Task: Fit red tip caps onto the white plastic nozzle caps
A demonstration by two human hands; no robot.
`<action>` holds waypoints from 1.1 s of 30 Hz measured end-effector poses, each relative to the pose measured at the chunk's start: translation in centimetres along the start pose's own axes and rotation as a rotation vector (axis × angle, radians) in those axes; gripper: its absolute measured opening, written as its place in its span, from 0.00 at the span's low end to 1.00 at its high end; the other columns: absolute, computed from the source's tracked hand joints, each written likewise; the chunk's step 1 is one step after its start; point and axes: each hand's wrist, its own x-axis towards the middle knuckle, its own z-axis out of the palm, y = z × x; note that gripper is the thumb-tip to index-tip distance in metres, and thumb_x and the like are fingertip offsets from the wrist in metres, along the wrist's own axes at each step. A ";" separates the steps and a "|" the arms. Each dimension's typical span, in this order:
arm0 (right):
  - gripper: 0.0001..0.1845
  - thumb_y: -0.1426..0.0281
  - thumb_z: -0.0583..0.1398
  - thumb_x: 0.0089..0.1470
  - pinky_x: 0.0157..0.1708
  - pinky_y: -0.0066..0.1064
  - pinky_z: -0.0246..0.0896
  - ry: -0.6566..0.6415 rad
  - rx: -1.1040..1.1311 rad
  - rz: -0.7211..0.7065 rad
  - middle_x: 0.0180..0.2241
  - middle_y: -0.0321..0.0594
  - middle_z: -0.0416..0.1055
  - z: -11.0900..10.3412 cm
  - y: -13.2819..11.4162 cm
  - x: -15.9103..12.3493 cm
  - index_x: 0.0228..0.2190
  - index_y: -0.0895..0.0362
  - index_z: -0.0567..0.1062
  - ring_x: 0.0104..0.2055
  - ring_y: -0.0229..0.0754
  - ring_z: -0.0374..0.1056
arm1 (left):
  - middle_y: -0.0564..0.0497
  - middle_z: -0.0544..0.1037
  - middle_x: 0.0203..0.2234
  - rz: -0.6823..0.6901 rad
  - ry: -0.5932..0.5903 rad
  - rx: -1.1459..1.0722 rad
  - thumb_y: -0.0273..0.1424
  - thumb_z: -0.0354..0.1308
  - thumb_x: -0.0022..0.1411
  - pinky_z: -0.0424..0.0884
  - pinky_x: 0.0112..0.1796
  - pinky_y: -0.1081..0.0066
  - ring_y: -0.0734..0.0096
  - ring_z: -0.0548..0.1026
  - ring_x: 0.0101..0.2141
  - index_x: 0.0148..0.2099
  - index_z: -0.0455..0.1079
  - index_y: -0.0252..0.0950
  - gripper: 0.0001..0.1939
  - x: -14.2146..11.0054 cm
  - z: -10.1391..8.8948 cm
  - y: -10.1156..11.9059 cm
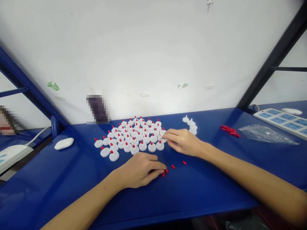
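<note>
Many white round nozzle caps point(128, 148) with small red tips stand upright in a cluster on the blue table. At the cluster's right edge my right hand point(183, 140) is closed, its fingertips on a white nozzle cap point(163, 139). My left hand point(144, 170) rests on the table in front of the cluster. Its thumb and forefinger are pinched at a small red tip point(167, 171), with another red tip point(163, 174) just beside it. Two more loose red tips point(173, 166) lie to the right. Several white nozzle caps without red tips point(192, 129) stand behind my right wrist.
A pile of red tips point(230, 131) lies at the right near a clear plastic bag point(267, 134) and a power strip point(284, 119). On the left is a white oval case point(64, 143). A blurred dark object point(98, 108) leans on the wall. Posts flank the blue table point(203, 191).
</note>
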 end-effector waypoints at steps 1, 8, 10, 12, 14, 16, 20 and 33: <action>0.13 0.75 0.52 0.62 0.33 0.31 0.67 -0.003 0.004 -0.010 0.40 0.44 0.77 -0.1 -0.1 0.0 0.44 0.57 0.74 0.34 0.40 0.74 | 0.51 0.76 0.30 -0.006 -0.001 -0.006 0.32 0.48 0.73 0.64 0.31 0.72 0.72 0.73 0.29 0.51 0.74 0.40 0.14 0.0 0.0 0.0; 0.12 0.75 0.53 0.62 0.35 0.30 0.66 -0.027 0.031 0.000 0.39 0.43 0.78 -0.2 -0.2 0.2 0.43 0.57 0.74 0.35 0.40 0.74 | 0.51 0.77 0.31 -0.003 0.035 0.020 0.33 0.50 0.72 0.65 0.31 0.72 0.72 0.74 0.29 0.48 0.74 0.39 0.12 0.0 0.4 -0.1; 0.12 0.76 0.53 0.61 0.34 0.30 0.66 0.000 0.074 0.000 0.38 0.43 0.78 -0.1 -0.2 0.2 0.42 0.57 0.74 0.35 0.40 0.74 | 0.52 0.76 0.28 0.010 0.093 0.046 0.32 0.51 0.72 0.64 0.30 0.72 0.73 0.73 0.27 0.46 0.74 0.38 0.11 0.0 0.7 -0.2; 0.11 0.78 0.53 0.59 0.32 0.29 0.65 0.066 0.151 0.015 0.37 0.42 0.77 -0.1 -0.5 0.2 0.40 0.57 0.74 0.33 0.39 0.72 | 0.53 0.75 0.25 0.011 0.188 0.082 0.32 0.52 0.71 0.64 0.29 0.73 0.74 0.71 0.24 0.44 0.74 0.37 0.09 0.1 0.9 -0.3; 0.11 0.79 0.54 0.56 0.30 0.28 0.63 0.143 0.230 0.041 0.34 0.41 0.76 -0.1 -1.0 0.2 0.38 0.57 0.73 0.29 0.37 0.70 | 0.55 0.73 0.22 -0.004 0.308 0.110 0.31 0.53 0.70 0.64 0.29 0.73 0.75 0.70 0.23 0.43 0.74 0.37 0.09 0.1 1.0 -0.4; 0.11 0.79 0.54 0.54 0.28 0.28 0.61 0.207 0.272 0.040 0.31 0.39 0.73 -0.2 -1.6 0.3 0.37 0.56 0.71 0.27 0.37 0.66 | 0.56 0.71 0.20 -0.045 0.437 0.121 0.30 0.53 0.69 0.64 0.28 0.75 0.77 0.68 0.22 0.42 0.73 0.36 0.07 0.2 1.1 -0.6; 0.11 0.79 0.51 0.54 0.27 0.31 0.58 0.233 0.297 -0.111 0.27 0.39 0.69 -0.3 -2.6 0.4 0.36 0.56 0.69 0.26 0.39 0.62 | 0.60 0.64 0.18 -0.101 0.608 0.125 0.29 0.57 0.67 0.60 0.25 0.78 0.80 0.64 0.19 0.42 0.73 0.36 0.05 0.3 1.2 -1.2; 0.10 0.80 0.49 0.56 0.27 0.28 0.54 0.145 0.470 -0.106 0.27 0.35 0.64 -0.8 -3.3 0.6 0.35 0.57 0.67 0.25 0.36 0.57 | 0.60 0.61 0.19 -0.098 0.615 0.064 0.29 0.57 0.67 0.59 0.25 0.79 0.81 0.61 0.20 0.43 0.72 0.35 0.05 0.2 1.3 -1.4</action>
